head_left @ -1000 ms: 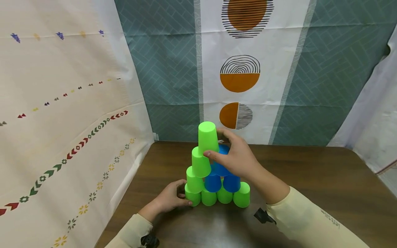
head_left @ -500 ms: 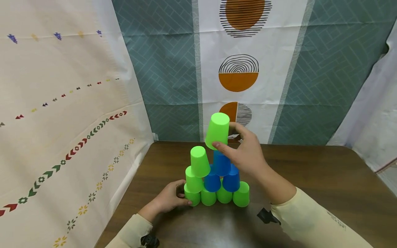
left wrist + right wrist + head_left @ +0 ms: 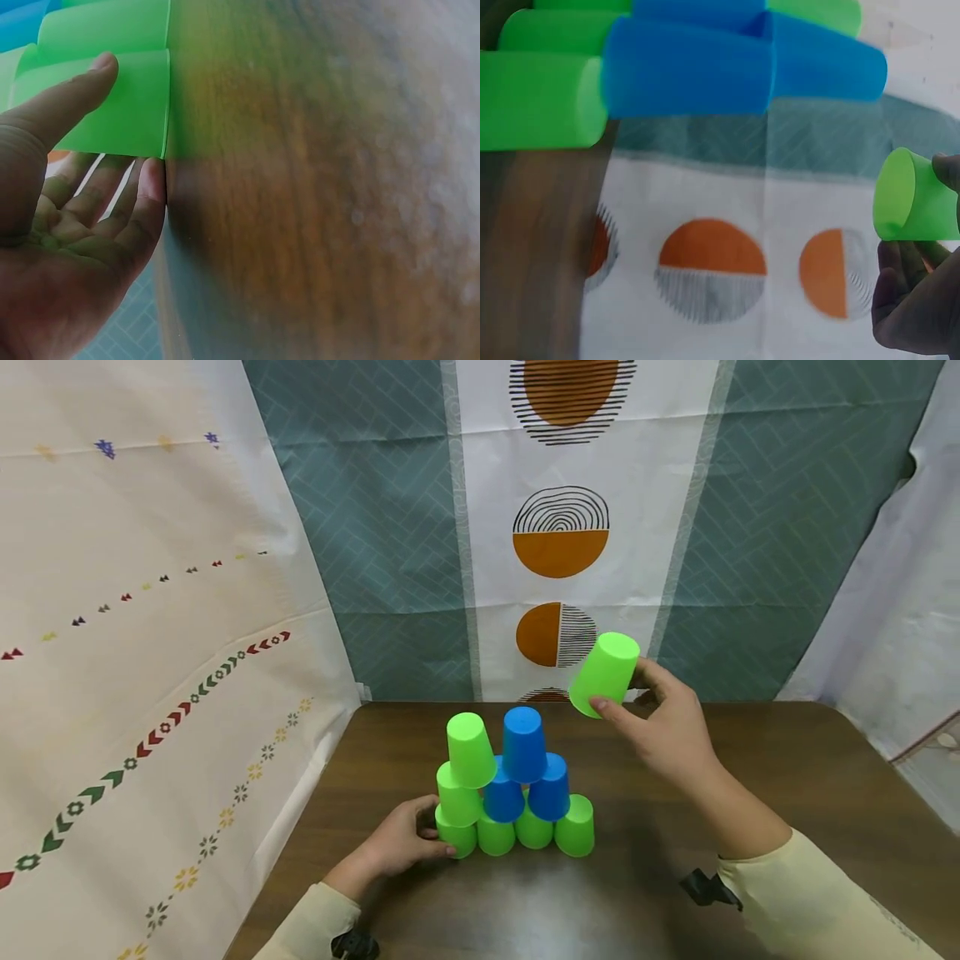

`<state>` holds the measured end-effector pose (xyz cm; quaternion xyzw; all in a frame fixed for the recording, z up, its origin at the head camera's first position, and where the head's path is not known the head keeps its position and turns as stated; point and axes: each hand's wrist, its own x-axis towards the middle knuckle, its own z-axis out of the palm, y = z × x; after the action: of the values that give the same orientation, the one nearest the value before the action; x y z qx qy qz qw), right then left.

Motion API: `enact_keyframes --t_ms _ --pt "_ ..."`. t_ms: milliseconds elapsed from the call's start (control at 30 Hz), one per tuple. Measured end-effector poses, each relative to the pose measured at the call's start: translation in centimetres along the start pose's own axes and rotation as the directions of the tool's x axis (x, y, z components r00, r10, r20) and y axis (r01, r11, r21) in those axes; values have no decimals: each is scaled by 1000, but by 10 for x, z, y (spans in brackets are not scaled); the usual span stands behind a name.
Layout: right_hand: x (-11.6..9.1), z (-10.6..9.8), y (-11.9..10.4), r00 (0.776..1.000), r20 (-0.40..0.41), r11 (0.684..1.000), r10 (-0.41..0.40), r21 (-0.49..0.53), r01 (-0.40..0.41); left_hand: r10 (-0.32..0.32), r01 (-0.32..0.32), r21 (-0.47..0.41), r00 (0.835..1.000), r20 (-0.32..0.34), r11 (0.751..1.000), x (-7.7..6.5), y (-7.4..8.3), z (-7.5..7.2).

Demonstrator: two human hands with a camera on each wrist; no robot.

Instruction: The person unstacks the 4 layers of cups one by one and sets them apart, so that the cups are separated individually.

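My right hand (image 3: 667, 727) holds a green cup (image 3: 604, 675) upside down and tilted, in the air right of the stack. In the right wrist view, thumb and fingers grip that cup's (image 3: 922, 196) side, its mouth facing the stack. My left hand (image 3: 401, 839) is curved around the leftmost bottom green cup (image 3: 456, 837), thumb on its front. The left wrist view shows the thumb over the green cup (image 3: 127, 105) and the other fingers along its far side. The stack's upper tier has a green cup (image 3: 471, 752) and a blue cup (image 3: 524, 745).
Below them, the middle tier has a green cup (image 3: 459, 797) and two blue cups (image 3: 550, 789). Several green cups form the bottom row, ending at a right-hand cup (image 3: 575, 827). The brown wooden table (image 3: 750, 777) meets a patterned cloth (image 3: 555, 635) behind.
My right hand has lifted the top green cup off the stack and carried it right, tilting it. The upper blue cup is now uncovered. My left hand stays at the bottom left cup.
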<state>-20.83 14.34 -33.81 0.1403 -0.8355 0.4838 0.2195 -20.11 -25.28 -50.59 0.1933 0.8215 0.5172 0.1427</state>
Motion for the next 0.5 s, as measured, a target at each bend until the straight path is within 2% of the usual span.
enact_keyframes --t_ms 333,500 --pt "-7 -28 66 995 -32 987 97 -122 -100 4 -4 9 1000 3 1000 1 -4 0" --pt "-9 -43 104 985 -3 976 174 -133 -172 -2 2 5 1000 7 1000 2 -3 0"
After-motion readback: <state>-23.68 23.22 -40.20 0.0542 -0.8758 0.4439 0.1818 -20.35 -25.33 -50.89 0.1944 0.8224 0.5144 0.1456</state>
